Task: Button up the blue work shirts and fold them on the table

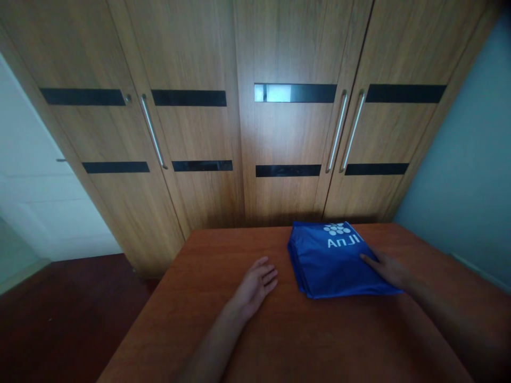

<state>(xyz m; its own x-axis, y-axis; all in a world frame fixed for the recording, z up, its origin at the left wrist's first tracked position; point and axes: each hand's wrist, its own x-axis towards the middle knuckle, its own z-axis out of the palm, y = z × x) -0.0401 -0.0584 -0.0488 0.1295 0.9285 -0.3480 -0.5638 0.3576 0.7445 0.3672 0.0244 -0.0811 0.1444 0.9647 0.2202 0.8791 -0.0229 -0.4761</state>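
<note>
A folded blue cloth [333, 266] with white lettering and a cluster of white dots lies on the wooden table [235, 244]. Several layers show along its left edge. My right hand [389, 268] is at its right edge, thumb on top and the other fingers partly hidden along the side, gripping it. To the left of the cloth, my left hand [255, 287] rests at the tabletop, apart from the cloth. Its fingers are loosely curled and apart, with nothing in them.
Behind the table stands a wooden wardrobe [207, 133] with dark strips and long metal handles. A white door [35, 186] is at the left, above a dark red floor [67, 319]. A pale blue wall [463, 175] bounds the right side.
</note>
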